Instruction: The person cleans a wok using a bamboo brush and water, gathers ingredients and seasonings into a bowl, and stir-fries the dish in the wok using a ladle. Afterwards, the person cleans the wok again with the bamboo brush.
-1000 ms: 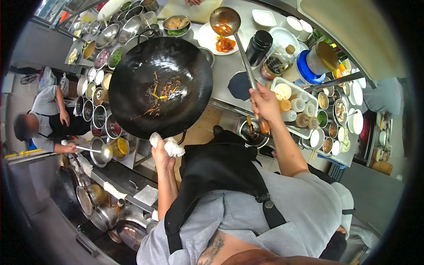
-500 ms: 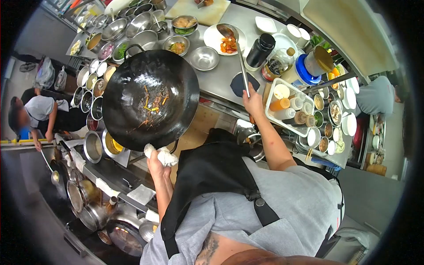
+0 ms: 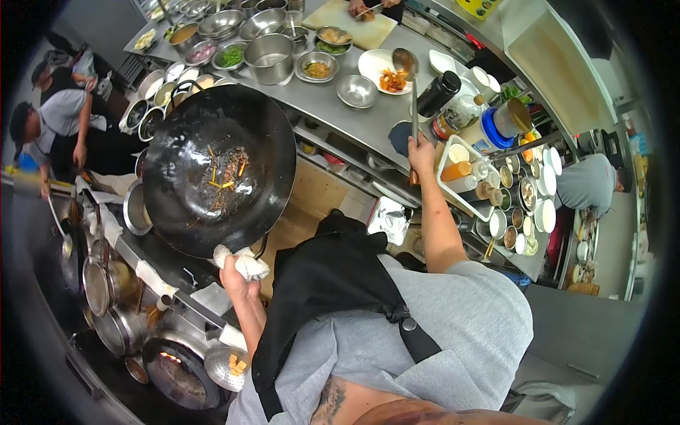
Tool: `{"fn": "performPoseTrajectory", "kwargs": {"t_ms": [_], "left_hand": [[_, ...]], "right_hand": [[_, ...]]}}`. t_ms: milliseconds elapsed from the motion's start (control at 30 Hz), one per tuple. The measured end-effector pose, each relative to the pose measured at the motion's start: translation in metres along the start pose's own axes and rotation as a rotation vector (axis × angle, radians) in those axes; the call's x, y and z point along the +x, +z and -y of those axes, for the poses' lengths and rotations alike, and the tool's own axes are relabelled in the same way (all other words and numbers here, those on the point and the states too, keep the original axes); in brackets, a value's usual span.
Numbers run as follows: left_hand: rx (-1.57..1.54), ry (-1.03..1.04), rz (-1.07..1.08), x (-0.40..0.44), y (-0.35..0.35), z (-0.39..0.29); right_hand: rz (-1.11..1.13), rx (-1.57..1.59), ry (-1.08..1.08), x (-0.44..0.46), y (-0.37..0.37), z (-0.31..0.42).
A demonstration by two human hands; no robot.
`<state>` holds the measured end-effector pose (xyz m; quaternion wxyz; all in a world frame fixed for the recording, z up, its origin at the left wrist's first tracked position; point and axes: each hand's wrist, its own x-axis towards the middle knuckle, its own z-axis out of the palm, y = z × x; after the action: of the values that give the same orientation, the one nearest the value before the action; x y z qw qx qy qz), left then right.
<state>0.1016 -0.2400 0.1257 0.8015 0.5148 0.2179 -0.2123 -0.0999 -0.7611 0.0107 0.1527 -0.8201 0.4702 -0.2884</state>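
Note:
My left hand (image 3: 243, 282) is closed on a folded white cloth (image 3: 248, 265) and grips the near edge of a large black wok (image 3: 262, 134) through it. The wok is tilted, its inside facing me, held off the counter. Brown bits and orange-yellow strips (image 3: 225, 180) lie on its oily bottom. My right hand (image 3: 422, 154) is wrapped around the handle of a ladle (image 3: 415, 99). The ladle's bowl is over the right side of a white plate (image 3: 368, 64), beside a small pile of orange-red food (image 3: 392, 81).
A metal bowl (image 3: 357, 92) and a deep pot (image 3: 269, 60) stand on the steel counter. Sauce bottles (image 3: 460, 170) fill a white tray on the right. A co-worker's hands are at a cutting board (image 3: 340, 21). Burners and a skimmer (image 3: 225, 368) lie lower left; other people stand left and right.
My view has shifted. The wok has moved left relative to the counter, still gripped. The ladle's handle stands more upright, its bowl still at the plate. A co-worker's hands now show at the cutting board.

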Motion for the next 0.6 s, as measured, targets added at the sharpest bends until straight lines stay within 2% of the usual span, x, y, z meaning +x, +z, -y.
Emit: {"fn": "performPoseTrajectory", "kwargs": {"t_ms": [33, 100, 200, 233, 300, 333, 367, 400, 433, 467, 500, 533, 567, 600], "left_hand": [[-0.034, 0.008, -0.031, 0.0, -0.009, -0.006], [-0.086, -0.008, -0.034, 0.008, -0.051, -0.01], [-0.235, -0.041, 0.045, -0.01, -0.095, -0.04], [-0.239, 0.017, -0.029, -0.01, -0.114, -0.042], [-0.38, 0.035, 0.044, -0.021, -0.149, -0.057], [-0.364, 0.079, -0.053, -0.037, -0.152, -0.071], [-0.448, 0.108, -0.008, -0.034, -0.185, -0.071], [-0.488, 0.158, -0.08, -0.04, -0.201, -0.075], [-0.538, 0.226, -0.172, -0.047, -0.215, -0.08], [-0.565, 0.263, -0.175, -0.047, -0.246, -0.077], [-0.597, 0.309, -0.184, -0.041, -0.277, -0.067], [-0.637, 0.348, -0.322, -0.038, -0.288, -0.063], [-0.624, 0.409, -0.447, -0.03, -0.308, -0.057], [-0.59, 0.476, -0.587, -0.018, -0.328, -0.054]], "right_hand": [[0.001, 0.001, -0.014, -0.002, 0.004, 0.002], [0.14, 0.757, 0.497, -0.006, 0.01, 0.014], [0.115, 1.181, 0.634, -0.004, 0.009, 0.04], [0.127, 1.373, 0.664, 0.0, 0.012, 0.041], [0.317, 1.819, 0.66, 0.002, 0.016, 0.036], [0.45, 2.032, 0.599, 0.001, 0.021, 0.03], [0.508, 2.2, 0.625, -0.002, 0.024, 0.03], [0.593, 2.251, 0.52, -0.009, 0.029, 0.028], [0.483, 2.011, 0.508, -0.026, 0.016, 0.051], [0.482, 1.953, 0.525, -0.045, 0.004, 0.073], [0.457, 1.738, 0.582, -0.066, -0.018, 0.114], [0.603, 1.883, 0.513, -0.083, -0.021, 0.11], [0.923, 1.862, 0.269, -0.099, -0.028, 0.1], [1.069, 1.848, 0.359, -0.101, -0.031, 0.09]]}}
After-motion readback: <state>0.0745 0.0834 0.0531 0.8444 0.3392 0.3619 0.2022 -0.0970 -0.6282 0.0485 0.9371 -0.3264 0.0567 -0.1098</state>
